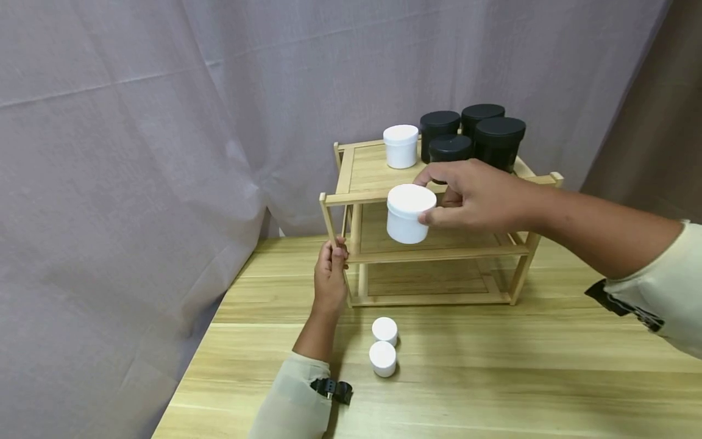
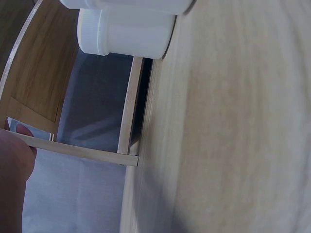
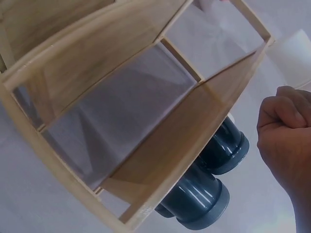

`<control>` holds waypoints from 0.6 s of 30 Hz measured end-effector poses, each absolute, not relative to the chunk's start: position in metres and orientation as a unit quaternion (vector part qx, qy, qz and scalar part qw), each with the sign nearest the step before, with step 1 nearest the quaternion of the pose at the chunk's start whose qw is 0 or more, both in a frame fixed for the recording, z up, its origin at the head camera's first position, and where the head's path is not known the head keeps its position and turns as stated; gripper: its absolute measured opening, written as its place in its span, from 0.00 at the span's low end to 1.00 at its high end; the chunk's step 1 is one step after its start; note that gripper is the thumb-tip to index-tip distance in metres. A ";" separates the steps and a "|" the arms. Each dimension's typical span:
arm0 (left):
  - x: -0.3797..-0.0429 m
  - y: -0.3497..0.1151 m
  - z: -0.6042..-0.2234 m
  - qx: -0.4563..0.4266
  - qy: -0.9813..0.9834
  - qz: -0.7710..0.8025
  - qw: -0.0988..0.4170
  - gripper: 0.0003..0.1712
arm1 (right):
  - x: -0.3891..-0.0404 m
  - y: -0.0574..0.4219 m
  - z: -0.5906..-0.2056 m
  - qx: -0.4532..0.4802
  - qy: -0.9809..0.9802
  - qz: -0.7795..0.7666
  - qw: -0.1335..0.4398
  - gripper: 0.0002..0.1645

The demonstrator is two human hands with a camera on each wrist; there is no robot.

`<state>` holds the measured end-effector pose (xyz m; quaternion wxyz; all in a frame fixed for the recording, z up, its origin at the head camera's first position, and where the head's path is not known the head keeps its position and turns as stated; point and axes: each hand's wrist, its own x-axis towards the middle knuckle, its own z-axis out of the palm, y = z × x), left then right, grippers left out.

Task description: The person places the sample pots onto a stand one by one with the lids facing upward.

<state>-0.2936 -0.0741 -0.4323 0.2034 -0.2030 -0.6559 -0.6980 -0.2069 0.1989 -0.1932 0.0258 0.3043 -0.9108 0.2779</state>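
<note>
Between thumb and fingers, my right hand pinches a white lidded jar, held up in front of the top shelf of a small wooden rack. At the rack's left front post, my left hand grips the wood with curled fingers. Another white jar stands upright on the top shelf, beside several black lidded jars. In the right wrist view the held jar shows only partly at the right edge, above my fist-like fingers.
Two small white jars stand on the wooden table in front of the rack, close to my left forearm. The rack's lower shelves hold nothing visible. A grey curtain hangs behind and to the left.
</note>
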 end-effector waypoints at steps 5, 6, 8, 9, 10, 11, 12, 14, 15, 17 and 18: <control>-0.294 -0.073 -0.434 -0.198 -0.659 -0.698 0.197 0.22 | -0.214 0.196 -0.183 0.294 -0.916 0.271 0.005 0.26; -0.294 -0.073 -0.434 -0.197 -0.660 -0.698 0.195 0.22 | -0.216 0.195 -0.180 0.293 -0.918 0.266 0.005 0.26; -0.293 -0.072 -0.435 -0.196 -0.660 -0.699 0.192 0.23 | -0.220 0.194 -0.175 0.294 -0.921 0.254 0.012 0.26; -0.293 -0.072 -0.434 -0.196 -0.660 -0.699 0.193 0.23 | -0.222 0.193 -0.172 0.294 -0.923 0.250 0.016 0.26; -0.292 -0.073 -0.433 -0.196 -0.660 -0.699 0.194 0.22 | -0.225 0.192 -0.170 0.295 -0.924 0.243 0.021 0.25; -0.292 -0.073 -0.432 -0.196 -0.659 -0.700 0.195 0.22 | -0.227 0.191 -0.168 0.295 -0.925 0.239 0.025 0.25; -0.293 -0.073 -0.432 -0.196 -0.658 -0.700 0.197 0.21 | -0.230 0.190 -0.165 0.295 -0.926 0.235 0.030 0.25; -0.294 -0.073 -0.431 -0.199 -0.657 -0.700 0.198 0.22 | -0.233 0.189 -0.161 0.286 -0.931 0.225 0.033 0.27; -0.294 -0.072 -0.430 -0.199 -0.656 -0.701 0.198 0.22 | -0.235 0.189 -0.159 0.281 -0.934 0.217 0.033 0.28; -0.293 -0.070 -0.430 -0.200 -0.656 -0.701 0.194 0.23 | -0.238 0.188 -0.155 0.271 -0.941 0.201 0.034 0.29; -0.292 -0.069 -0.430 -0.199 -0.657 -0.702 0.190 0.23 | -0.240 0.187 -0.153 0.267 -0.944 0.192 0.034 0.30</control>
